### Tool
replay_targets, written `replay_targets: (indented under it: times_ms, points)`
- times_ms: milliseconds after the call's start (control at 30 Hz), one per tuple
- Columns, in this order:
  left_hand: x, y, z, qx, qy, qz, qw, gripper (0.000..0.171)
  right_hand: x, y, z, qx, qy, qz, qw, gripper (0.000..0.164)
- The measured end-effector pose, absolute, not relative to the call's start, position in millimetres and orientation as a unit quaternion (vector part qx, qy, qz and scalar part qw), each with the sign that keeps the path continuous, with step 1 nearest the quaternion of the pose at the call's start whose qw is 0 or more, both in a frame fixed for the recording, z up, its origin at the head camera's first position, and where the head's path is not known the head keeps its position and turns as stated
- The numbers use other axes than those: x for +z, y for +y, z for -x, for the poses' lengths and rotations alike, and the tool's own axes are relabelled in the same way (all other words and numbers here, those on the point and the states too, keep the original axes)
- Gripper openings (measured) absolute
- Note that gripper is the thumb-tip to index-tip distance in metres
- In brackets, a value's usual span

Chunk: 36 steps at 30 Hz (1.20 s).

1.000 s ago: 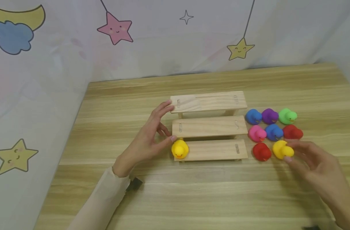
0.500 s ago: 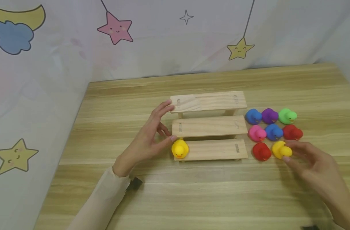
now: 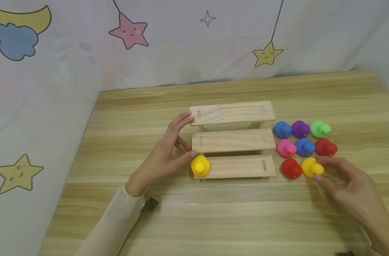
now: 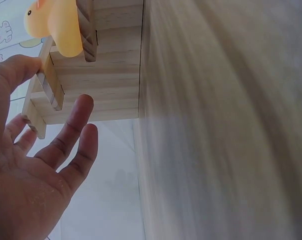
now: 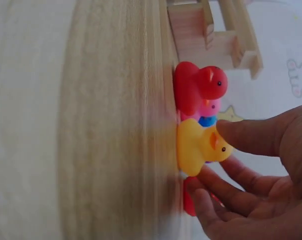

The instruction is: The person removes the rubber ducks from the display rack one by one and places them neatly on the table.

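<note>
My right hand (image 3: 354, 188) pinches a yellow rubber duck (image 3: 311, 168) between thumb and fingers. In the right wrist view that duck (image 5: 193, 147) stands on the table, the thumb against its head. To its left sits a red rubber duck (image 3: 291, 169). My left hand (image 3: 162, 153) rests at the left end of a three-step wooden rack (image 3: 236, 167), its fingertips at the top step and its thumb by the middle one. The left wrist view has the fingers (image 4: 66, 142) spread, holding nothing. Another yellow duck (image 3: 200, 166) sits on the bottom step's left end, beside the left thumb.
Behind the pinched duck, more rubber ducks stand in rows: pink (image 3: 286, 148), blue (image 3: 305, 147), red (image 3: 325, 147), then blue (image 3: 282, 129), purple (image 3: 300, 129) and green (image 3: 320, 129). A printed curtain (image 3: 181, 53) hangs along the table's (image 3: 213, 220) back edge.
My right hand and the yellow duck it pinches have shifted slightly left, toward the red duck. My left hand has stayed at the rack.
</note>
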<state>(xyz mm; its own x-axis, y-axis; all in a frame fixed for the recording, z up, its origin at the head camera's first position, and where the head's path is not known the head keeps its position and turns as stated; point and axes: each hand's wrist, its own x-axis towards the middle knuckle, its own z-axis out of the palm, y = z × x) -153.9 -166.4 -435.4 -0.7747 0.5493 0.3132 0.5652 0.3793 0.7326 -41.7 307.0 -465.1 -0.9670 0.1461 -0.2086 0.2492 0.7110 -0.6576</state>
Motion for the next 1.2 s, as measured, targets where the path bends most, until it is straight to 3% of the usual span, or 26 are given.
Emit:
replay_targets:
  times_ms: [300,467,667,967,1200]
  points:
    - [-435.3,-165.6,154.7,-0.449,-0.826,0.342,0.013,0.088,-440.3,286.3,43.9,-0.448,0.888,-0.041,-0.094,0.046]
    - [-436.9,-166.2,155.4,-0.451,-0.823,0.345,0.017,0.088,-424.4,266.2,47.1,-0.488,0.863,-0.007,-0.13,0.052]
    - [-438.0,-167.0,155.6,-0.45,-0.823,0.345,0.017,0.088,-414.4,244.1,53.8,-0.566,0.81,0.068,-0.137,0.058]
    - [-438.8,-167.4,156.9,-0.445,-0.827,0.345,0.017,0.086,-410.9,215.3,63.4,-0.531,0.839,0.086,-0.082,0.058]
    - [-438.9,-168.9,157.2,-0.461,-0.815,0.35,0.014,0.079,-416.0,191.9,66.8,-0.58,0.792,0.161,-0.098,0.053]
